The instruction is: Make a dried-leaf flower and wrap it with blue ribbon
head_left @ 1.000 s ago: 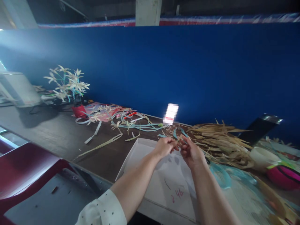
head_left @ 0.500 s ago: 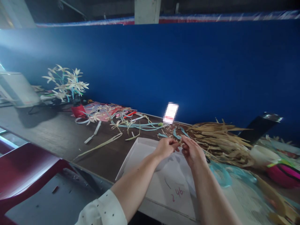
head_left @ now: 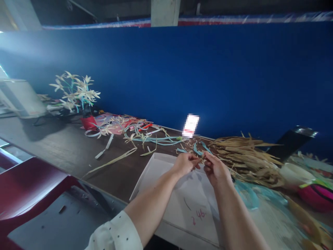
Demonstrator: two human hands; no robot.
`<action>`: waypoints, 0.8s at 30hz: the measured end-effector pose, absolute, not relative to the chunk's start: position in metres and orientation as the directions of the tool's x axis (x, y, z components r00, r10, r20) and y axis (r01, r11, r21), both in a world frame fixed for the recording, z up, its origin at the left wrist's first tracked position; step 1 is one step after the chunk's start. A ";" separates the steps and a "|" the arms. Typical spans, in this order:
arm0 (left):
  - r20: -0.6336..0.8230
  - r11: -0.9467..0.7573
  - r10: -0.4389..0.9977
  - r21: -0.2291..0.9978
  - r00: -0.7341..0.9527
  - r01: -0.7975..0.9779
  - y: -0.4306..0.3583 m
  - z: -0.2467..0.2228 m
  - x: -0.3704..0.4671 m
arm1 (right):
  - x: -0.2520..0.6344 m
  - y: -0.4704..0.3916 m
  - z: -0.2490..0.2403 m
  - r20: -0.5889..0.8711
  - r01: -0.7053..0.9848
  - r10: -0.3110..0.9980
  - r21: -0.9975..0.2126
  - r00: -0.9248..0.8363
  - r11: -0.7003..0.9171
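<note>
My left hand [head_left: 186,164] and my right hand [head_left: 216,168] meet above a shallow white box lid [head_left: 166,194] marked with red handwriting. Fingers of both hands are pinched around a small straw-coloured piece [head_left: 203,157], mostly hidden between the fingertips; its shape is too small to make out. Just beyond the fingertips lie blue strips [head_left: 197,149] and small scraps. A bundle of dried tan husks [head_left: 244,152] is to the right of my right hand.
A lit phone [head_left: 190,125] leans at the blue partition. Left stand a red pot [head_left: 88,122] with husk flowers, and pale blue stems [head_left: 161,140]. A white bowl [head_left: 296,173], pink pouch [head_left: 316,196] and clear blue-tinted plastic [head_left: 247,195] are right. A red chair [head_left: 31,184] stands lower left.
The view has shifted slightly, so things appear a little further right. Both hands keep their pinch, with my right hand's fingertips slightly further from my left.
</note>
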State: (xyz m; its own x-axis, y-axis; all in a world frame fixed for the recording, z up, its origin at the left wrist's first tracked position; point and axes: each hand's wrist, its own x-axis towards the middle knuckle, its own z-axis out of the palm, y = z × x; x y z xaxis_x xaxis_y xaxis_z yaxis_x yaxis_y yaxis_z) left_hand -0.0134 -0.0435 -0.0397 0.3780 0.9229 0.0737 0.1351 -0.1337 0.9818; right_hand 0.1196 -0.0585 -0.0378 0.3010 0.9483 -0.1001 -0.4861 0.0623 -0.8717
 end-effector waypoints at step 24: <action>0.078 -0.123 0.978 0.964 0.191 0.237 -0.036 -0.063 -0.001 | 0.090 -0.068 0.017 0.349 0.044 0.846 -0.931 0.404 0.363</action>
State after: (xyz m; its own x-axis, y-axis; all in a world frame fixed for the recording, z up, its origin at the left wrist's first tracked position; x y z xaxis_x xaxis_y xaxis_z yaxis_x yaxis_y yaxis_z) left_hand -0.0005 -0.0357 -0.0631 0.1911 0.9785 0.0781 0.2373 -0.1233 0.9636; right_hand 0.0900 -0.0678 0.0169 0.4037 0.8459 0.3485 0.0437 0.3627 -0.9309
